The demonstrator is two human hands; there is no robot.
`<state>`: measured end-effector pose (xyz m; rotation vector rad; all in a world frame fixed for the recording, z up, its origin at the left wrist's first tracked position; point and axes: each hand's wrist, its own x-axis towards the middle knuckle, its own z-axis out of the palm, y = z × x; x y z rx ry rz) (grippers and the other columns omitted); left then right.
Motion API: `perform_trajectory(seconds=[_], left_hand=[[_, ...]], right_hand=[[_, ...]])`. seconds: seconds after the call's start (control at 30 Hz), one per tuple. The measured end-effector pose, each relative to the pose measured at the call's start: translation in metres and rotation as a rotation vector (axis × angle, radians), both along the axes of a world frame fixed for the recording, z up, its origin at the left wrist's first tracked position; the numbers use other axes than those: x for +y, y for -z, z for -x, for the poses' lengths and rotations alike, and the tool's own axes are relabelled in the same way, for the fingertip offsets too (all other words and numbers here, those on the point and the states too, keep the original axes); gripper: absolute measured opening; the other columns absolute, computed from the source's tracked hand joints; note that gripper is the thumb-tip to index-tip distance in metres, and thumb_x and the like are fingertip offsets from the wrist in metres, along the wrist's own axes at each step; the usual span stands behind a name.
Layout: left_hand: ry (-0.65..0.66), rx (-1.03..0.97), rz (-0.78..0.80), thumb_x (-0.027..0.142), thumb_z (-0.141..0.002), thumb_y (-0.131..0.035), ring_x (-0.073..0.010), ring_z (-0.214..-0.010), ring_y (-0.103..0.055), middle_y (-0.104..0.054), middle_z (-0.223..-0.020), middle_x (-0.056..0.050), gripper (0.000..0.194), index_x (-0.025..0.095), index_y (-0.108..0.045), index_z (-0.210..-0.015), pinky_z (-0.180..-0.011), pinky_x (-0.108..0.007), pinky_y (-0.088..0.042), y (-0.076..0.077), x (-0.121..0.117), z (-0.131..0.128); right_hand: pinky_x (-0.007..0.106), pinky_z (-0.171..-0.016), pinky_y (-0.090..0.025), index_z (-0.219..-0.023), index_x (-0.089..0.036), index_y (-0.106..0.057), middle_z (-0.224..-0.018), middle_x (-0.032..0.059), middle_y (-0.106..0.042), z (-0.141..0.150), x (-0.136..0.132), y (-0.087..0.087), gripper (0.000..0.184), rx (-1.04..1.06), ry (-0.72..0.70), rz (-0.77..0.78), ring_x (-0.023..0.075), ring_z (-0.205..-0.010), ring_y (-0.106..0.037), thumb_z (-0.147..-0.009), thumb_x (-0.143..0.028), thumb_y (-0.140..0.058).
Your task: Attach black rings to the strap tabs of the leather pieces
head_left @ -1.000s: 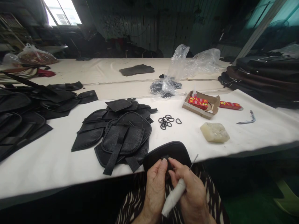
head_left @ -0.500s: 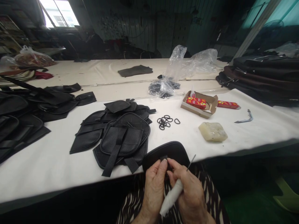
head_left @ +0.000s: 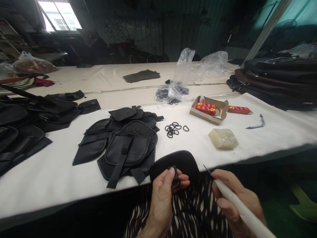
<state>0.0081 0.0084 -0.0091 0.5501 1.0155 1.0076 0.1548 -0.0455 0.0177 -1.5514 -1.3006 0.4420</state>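
My left hand (head_left: 163, 188) is closed on the strap of a black leather piece (head_left: 183, 160) at the table's front edge, thumb on top. A black D-ring (head_left: 176, 184) hangs from the folded strap by my fingers. To the right, my right hand (head_left: 237, 198) grips an awl (head_left: 241, 205) with a pale wrapped handle; its thin metal point aims up and left, apart from the leather. More black D-rings (head_left: 172, 129) lie in a loose group on the white cloth. Left of them is a pile of black leather pieces with straps (head_left: 130, 148).
A yellowish wax-like block (head_left: 223, 138) sits right of the rings. Behind it stand a cardboard tray (head_left: 208, 119) with a red box and another red box (head_left: 239, 110). A bent metal tool (head_left: 257, 124) lies farther right. Black bags (head_left: 274, 82) are stacked at far right.
My right hand has moved away from my left, to the right, and the awl has swung so its point faces up-left. The D-ring at the strap now shows. My left hand stays on the strap.
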Motion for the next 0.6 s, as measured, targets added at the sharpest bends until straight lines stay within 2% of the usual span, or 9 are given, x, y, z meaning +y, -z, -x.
perform_trajectory(seconds=[0.1, 0.27, 0.43, 0.6], left_hand=[[0.009, 0.004, 0.000, 0.044, -0.077, -0.061, -0.0204, -0.066, -0.066, -0.070, -0.074, -0.011, 0.034, 0.010, -0.064, -0.081, -0.070, -0.033, -0.051, -0.001, 0.000, 0.001], [0.012, 0.029, 0.014, 0.044, -0.075, -0.064, -0.0194, -0.064, -0.066, -0.070, -0.071, -0.010, 0.034, 0.010, -0.065, -0.080, -0.068, -0.032, -0.052, -0.002, 0.001, 0.002], [-0.018, 0.046, 0.069, 0.042, -0.070, -0.069, -0.0193, -0.061, -0.066, -0.071, -0.068, -0.010, 0.033, 0.010, -0.066, -0.077, -0.065, -0.030, -0.053, -0.010, 0.003, 0.000], [-0.080, 0.099, 0.150, 0.028, -0.066, -0.073, -0.0202, -0.055, -0.067, -0.071, -0.062, -0.011, 0.022, 0.009, -0.065, -0.073, -0.059, -0.028, -0.056, -0.015, 0.012, -0.003]], right_hand=[[0.025, -0.050, -0.043, -0.095, -0.021, -0.060, -0.070, 0.0027, -0.064, -0.008, -0.007, -0.007, 0.054, -0.012, 0.195, 0.066, 0.0196, -0.059, -0.060, -0.072, -0.069, -0.052], [0.026, -0.045, -0.036, -0.081, -0.023, -0.055, -0.063, 0.0005, -0.053, -0.019, -0.014, -0.019, 0.037, 0.086, 0.415, 0.172, 0.0170, -0.053, -0.048, -0.076, -0.060, -0.052], [0.025, -0.053, -0.038, -0.072, -0.022, -0.054, -0.066, 0.0006, -0.055, -0.035, -0.006, -0.026, 0.028, 0.113, 0.374, 0.101, 0.0168, -0.063, -0.049, -0.080, -0.049, -0.052], [0.025, -0.046, -0.031, -0.069, -0.019, -0.057, -0.050, -0.0038, -0.046, -0.058, 0.012, -0.031, 0.033, 0.117, 0.276, 0.070, 0.0126, -0.046, -0.040, -0.083, -0.049, -0.052]])
